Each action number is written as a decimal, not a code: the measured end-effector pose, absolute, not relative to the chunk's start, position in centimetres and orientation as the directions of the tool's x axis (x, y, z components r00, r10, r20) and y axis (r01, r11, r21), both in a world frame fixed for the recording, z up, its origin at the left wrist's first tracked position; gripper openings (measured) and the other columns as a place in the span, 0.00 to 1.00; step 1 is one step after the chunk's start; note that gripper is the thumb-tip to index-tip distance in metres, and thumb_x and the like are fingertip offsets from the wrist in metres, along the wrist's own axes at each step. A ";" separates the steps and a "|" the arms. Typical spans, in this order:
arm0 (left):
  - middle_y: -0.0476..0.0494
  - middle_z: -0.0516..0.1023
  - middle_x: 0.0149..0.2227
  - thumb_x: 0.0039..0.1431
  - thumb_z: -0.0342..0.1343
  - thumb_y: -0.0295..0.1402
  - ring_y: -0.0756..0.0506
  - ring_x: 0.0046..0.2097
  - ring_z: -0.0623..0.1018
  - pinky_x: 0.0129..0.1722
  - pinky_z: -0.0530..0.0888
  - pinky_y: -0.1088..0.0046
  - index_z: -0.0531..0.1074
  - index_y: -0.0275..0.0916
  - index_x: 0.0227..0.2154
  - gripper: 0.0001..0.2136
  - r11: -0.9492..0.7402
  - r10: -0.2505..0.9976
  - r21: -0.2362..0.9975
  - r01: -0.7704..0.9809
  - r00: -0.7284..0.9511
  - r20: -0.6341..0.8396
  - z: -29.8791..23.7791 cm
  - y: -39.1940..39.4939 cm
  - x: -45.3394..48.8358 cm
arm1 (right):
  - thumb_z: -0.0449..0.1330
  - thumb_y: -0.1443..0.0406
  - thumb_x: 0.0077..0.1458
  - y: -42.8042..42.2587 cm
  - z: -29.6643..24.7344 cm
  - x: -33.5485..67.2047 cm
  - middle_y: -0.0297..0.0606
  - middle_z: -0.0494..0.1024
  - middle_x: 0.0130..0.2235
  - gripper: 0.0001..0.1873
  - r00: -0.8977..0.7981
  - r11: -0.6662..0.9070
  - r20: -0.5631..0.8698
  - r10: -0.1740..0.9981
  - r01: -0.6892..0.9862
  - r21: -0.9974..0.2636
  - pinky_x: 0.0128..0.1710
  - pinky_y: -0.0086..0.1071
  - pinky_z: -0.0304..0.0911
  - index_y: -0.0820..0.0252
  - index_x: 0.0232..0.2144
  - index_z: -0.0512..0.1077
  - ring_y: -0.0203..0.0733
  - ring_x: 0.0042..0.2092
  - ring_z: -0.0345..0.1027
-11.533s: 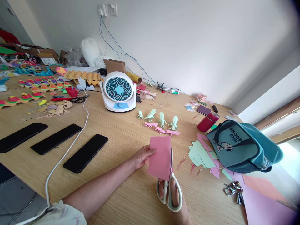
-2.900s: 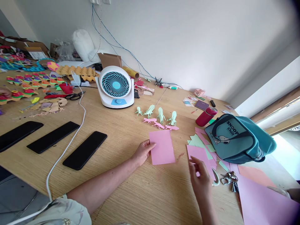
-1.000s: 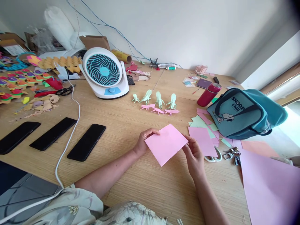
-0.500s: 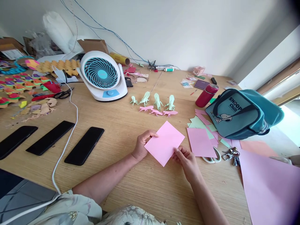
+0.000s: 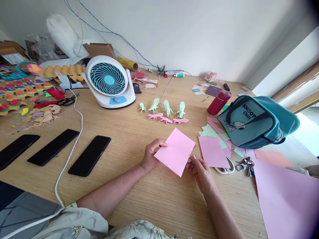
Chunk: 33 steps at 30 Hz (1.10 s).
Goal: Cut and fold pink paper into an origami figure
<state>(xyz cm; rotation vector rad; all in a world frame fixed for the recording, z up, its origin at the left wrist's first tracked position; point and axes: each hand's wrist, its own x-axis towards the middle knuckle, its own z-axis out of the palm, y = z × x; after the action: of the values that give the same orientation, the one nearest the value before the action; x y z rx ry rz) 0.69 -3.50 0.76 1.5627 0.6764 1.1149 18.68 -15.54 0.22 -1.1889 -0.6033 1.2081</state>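
Observation:
A pink sheet of paper is held above the table, tilted like a diamond. My left hand pinches its left corner, thumb on top and fingers underneath. At the sheet's lower right edge is my right hand, its fingers curled in against the paper and the thumb close beside the edge. Beyond the sheet stand several folded light-green paper figures. Pink folded paper figures lie in front of those. A second pink sheet rests to the right, over part of white-handled scissors.
Phones lie at left beside a white cable. A fan stands at back left. To the right are a red bottle, a teal bag, green paper scraps, keys and a large pink sheet.
The pink sheet has turned slightly, its bottom corner swinging right. My right thumb has slid off the sheet's face to its edge. My left hand keeps its hold.

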 end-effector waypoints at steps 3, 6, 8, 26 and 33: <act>0.43 0.79 0.38 0.52 0.62 0.29 0.42 0.42 0.77 0.44 0.70 0.69 0.78 0.40 0.32 0.03 -0.374 0.826 0.922 -0.098 0.418 0.379 0.4 -3.4 0.7 | 0.65 0.50 0.52 -15.6 0.2 18.6 0.34 0.73 0.26 0.17 0.317 -0.096 -0.227 0.921 -0.379 -0.920 0.29 0.30 0.61 0.58 0.26 0.74 0.37 0.28 0.63; 0.43 0.78 0.38 0.53 0.61 0.27 0.43 0.42 0.77 0.43 0.70 0.69 0.77 0.40 0.33 0.05 -0.472 0.776 0.877 -0.088 0.432 0.460 0.0 -3.3 0.6 | 0.69 0.54 0.49 -15.5 0.0 18.6 0.32 0.71 0.22 0.16 0.328 -0.114 -0.244 0.913 -0.368 -0.923 0.27 0.28 0.56 0.58 0.23 0.72 0.34 0.26 0.60; 0.43 0.78 0.38 0.53 0.61 0.26 0.44 0.42 0.77 0.43 0.70 0.69 0.77 0.39 0.34 0.05 -0.516 0.748 0.853 -0.082 0.443 0.495 -0.2 -3.3 0.6 | 0.70 0.55 0.48 -15.5 -0.2 18.7 0.31 0.71 0.22 0.16 0.339 -0.122 -0.256 0.905 -0.369 -0.921 0.26 0.27 0.55 0.58 0.23 0.71 0.33 0.26 0.59; 0.42 0.79 0.38 0.55 0.61 0.27 0.44 0.42 0.78 0.42 0.72 0.68 0.77 0.39 0.34 0.04 -0.585 0.718 0.809 -0.050 0.431 0.546 0.0 -3.1 0.4 | 0.67 0.50 0.50 -15.8 0.4 19.3 0.33 0.70 0.26 0.17 0.373 -0.114 -0.275 0.886 -0.400 -0.910 0.29 0.28 0.60 0.57 0.25 0.72 0.35 0.28 0.60; 0.43 0.79 0.37 0.55 0.61 0.26 0.45 0.41 0.77 0.41 0.71 0.69 0.76 0.39 0.36 0.05 -0.658 0.653 0.751 -0.051 0.458 0.603 0.1 -3.3 0.6 | 0.69 0.52 0.48 -15.6 0.1 18.9 0.32 0.69 0.23 0.18 0.359 -0.137 -0.253 0.899 -0.318 -0.938 0.27 0.30 0.55 0.58 0.22 0.71 0.36 0.27 0.59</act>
<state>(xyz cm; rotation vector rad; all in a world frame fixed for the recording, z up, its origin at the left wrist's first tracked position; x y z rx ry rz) 0.57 -3.35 0.08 1.9852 0.5017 1.2419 18.92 -15.58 0.13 -1.2980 -0.5986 1.1660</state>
